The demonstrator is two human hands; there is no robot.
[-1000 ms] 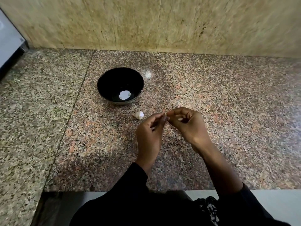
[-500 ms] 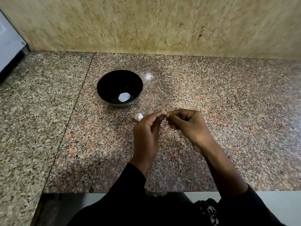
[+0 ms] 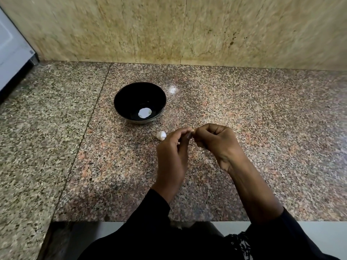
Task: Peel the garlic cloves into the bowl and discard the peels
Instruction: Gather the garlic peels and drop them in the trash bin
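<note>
Granite counter (image 3: 262,128) — both hands pinch a clove (image 3: 191,130) near bowl (image 3: 120,102).

Both hands raised above a speckled granite counter (image 3: 262,117), fingertips meeting: left hand (image 3: 171,156) and right hand (image 3: 216,141) pinching something small between them, probably a garlic clove, mostly hidden. Just left of them, a white garlic piece (image 3: 161,135) on the stone. Beyond, a black bowl (image 3: 127,96) holding a pale white patch (image 3: 144,113).
</note>
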